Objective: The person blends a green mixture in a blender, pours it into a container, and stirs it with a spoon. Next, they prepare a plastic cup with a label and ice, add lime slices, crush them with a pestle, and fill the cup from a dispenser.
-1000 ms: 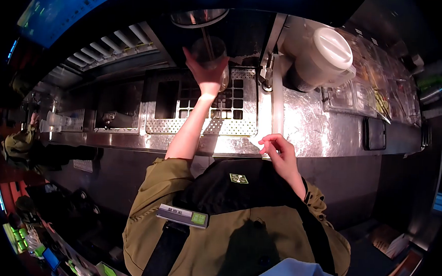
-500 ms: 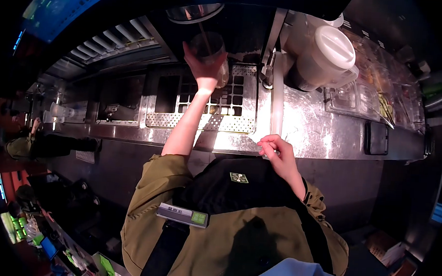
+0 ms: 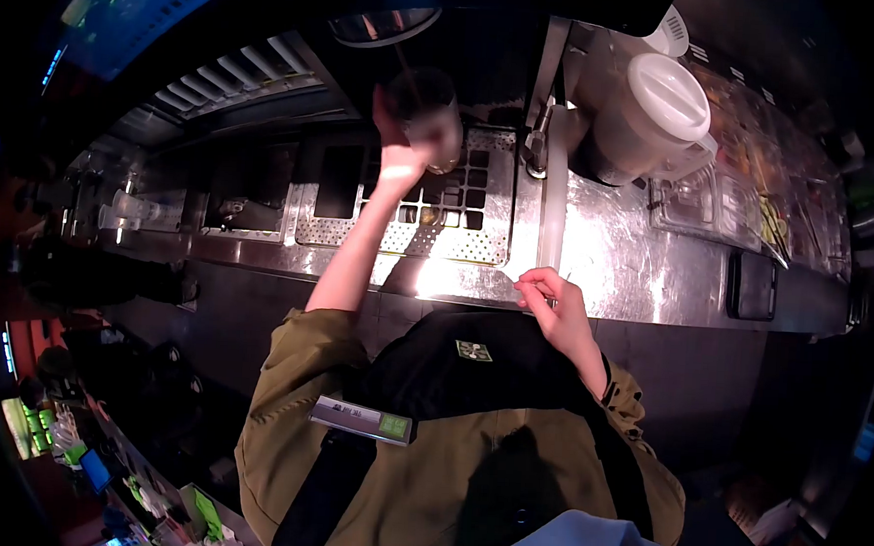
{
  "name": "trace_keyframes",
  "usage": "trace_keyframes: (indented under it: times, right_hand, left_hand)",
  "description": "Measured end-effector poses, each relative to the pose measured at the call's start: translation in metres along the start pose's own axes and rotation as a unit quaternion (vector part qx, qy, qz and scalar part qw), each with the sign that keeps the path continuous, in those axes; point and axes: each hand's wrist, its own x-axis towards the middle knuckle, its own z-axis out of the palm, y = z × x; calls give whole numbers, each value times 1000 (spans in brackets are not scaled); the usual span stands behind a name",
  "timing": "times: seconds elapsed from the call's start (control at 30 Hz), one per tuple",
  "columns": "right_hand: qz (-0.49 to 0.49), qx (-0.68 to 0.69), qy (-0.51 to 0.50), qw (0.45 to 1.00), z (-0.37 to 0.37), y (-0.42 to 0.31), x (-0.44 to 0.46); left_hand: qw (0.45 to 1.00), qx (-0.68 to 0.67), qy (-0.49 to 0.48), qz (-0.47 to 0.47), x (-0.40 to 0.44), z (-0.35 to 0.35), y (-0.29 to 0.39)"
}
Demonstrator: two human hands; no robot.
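My left hand (image 3: 403, 158) is wrapped around a clear cup (image 3: 445, 125), which is tilted beneath a round metal-rimmed dispenser (image 3: 385, 31). A thin brownish stream runs down from the dispenser toward the cup's mouth. Some fingers are blurred against the cup wall. Under them lies a perforated metal drip tray (image 3: 399, 239) with a square grid. My right hand (image 3: 557, 307) hovers at the counter's front edge, its fingers pinched together. A faint pale sliver shows at the fingertips; whether it is held I cannot make out.
A white-lidded pitcher (image 3: 652, 121) with dark liquid stands to the right on the steel counter (image 3: 616, 258). Beyond it are clear ingredient containers (image 3: 688, 202) and a dark rectangular device (image 3: 753, 287). A pale vertical bar (image 3: 553, 200) borders the drip tray. Another person stands at the far left.
The cup has shifted slightly right and leans differently, and my left hand has turned around it. My right hand is nearly still. The person at the far left has moved into shadow.
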Motion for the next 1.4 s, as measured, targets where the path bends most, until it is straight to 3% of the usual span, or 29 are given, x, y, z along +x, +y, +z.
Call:
trace_keyframes:
  times: [0.03,0.17,0.27,0.37,0.43,0.57,0.83,0.93,1.17,1.23,1.3,1.37,1.4]
  right_hand:
    - [7,-4,1,1000,-1,1,-1]
    - [-14,-31,-7,999,-4,6,-1]
    - [-24,-59,-11,998,-5,6,0]
    - [-23,-63,-10,998,-4,5,-2]
    - [-10,-44,-8,999,-3,1,-2]
    - [-11,-46,-7,999,-3,3,-4]
    - [-13,-61,-10,998,-10,9,-7]
    - [-4,-82,-30,996,-12,14,-7]
    - [4,46,-39,998,1,-10,6]
    - [-12,44,-72,996,1,-5,16]
    - [22,59,-75,995,13,-9,29]
    - [60,78,-98,990,35,-15,45]
    - [56,59,-140,987,47,-21,54]
  left_hand:
    - [994,-85,-58,-43,2,-11,7]
    - [971,-29,-235,-31,40,-48,-2]
    - [963,-41,-263,-34,48,-49,6]
    - [983,-15,-181,23,38,-36,-8]
    - [993,85,-74,34,28,-22,-16]
    - [964,237,96,77,17,5,-11]
    - [998,-54,13,41,22,9,-12]
    - [998,-22,58,30,21,15,-8]
    - [971,96,213,45,38,38,-47]
    - [970,-32,240,26,29,32,-27]
    - [963,-9,265,-52,17,2,13]
    - [939,-9,343,-30,13,-27,2]
    - [931,-85,353,-17,7,-44,-3]
